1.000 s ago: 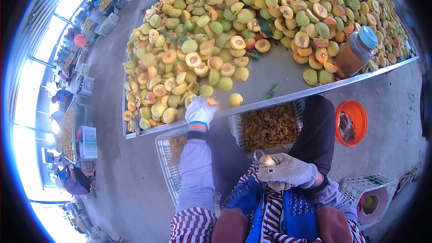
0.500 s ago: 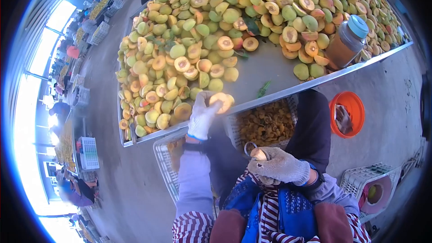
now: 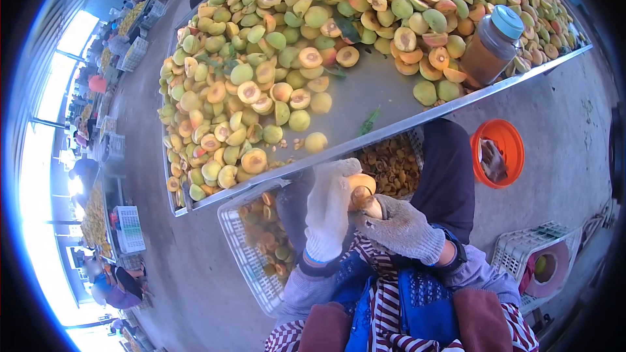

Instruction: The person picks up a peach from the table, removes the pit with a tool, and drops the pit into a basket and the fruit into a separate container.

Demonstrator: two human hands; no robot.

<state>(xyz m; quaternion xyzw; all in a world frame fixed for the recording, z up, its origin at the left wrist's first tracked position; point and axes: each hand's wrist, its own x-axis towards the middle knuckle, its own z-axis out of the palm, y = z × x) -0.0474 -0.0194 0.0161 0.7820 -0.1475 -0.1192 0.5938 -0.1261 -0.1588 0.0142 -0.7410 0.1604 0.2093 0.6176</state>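
My left hand (image 3: pixel 328 205), in a pale knit glove, is closed around a yellow-orange peach half (image 3: pixel 361 184) above my lap. My right hand (image 3: pixel 407 229), in a dirtier grey glove, grips the short light-coloured handle of a pitting tool (image 3: pixel 372 207). The tool's end meets the peach half between my hands; its metal loop is hidden now. In front of me, a heap of halved green and yellow peaches (image 3: pixel 248 91) covers much of the metal table (image 3: pixel 385 94). A lone peach half (image 3: pixel 316 142) lies near the table's edge.
A white crate with peach pieces (image 3: pixel 251 287) stands at my left, and a crate of brownish scraps (image 3: pixel 391 163) sits under the table edge. An orange bucket (image 3: pixel 516 150) and another crate (image 3: pixel 531 238) are at right. A lidded bottle (image 3: pixel 489 52) stands among the peaches.
My left hand has come back from the table edge to my lap with the peach half, meeting the tool in my right hand. The view has shifted slightly.
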